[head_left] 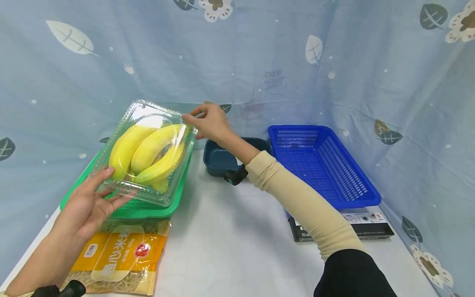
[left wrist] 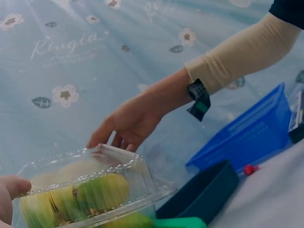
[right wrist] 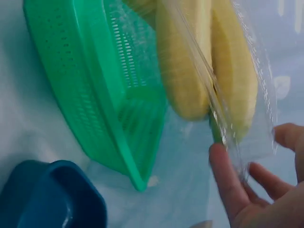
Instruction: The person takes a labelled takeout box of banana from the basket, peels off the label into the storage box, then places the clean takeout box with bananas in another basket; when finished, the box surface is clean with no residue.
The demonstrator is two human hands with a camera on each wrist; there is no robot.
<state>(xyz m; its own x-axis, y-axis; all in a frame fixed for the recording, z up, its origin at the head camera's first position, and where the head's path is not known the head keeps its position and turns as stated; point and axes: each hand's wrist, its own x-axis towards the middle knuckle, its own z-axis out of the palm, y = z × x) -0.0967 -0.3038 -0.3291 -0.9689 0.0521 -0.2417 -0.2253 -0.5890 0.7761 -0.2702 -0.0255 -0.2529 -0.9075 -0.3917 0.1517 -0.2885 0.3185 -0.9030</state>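
Observation:
Both hands hold a clear plastic clamshell box (head_left: 167,201) with several yellow bananas (head_left: 152,150) inside. The box is tilted over the green basket (head_left: 148,213). My left hand (head_left: 87,204) grips its near left edge, with the thumb on top and fingers underneath. At the far right corner, my right hand (head_left: 210,121) pinches the box edge; the right wrist view shows thumb and fingers around the clear rim (right wrist: 242,168). In the left wrist view the lid lies over the bananas (left wrist: 102,192), whose ends look greenish.
An orange noodle packet (head_left: 122,258) lies in front of the green basket. Right of it stand a dark teal tub (head_left: 219,159) and a blue basket (head_left: 334,201), with a black flat box (head_left: 371,230) before the blue basket. A patterned blue curtain (head_left: 241,53) hangs behind.

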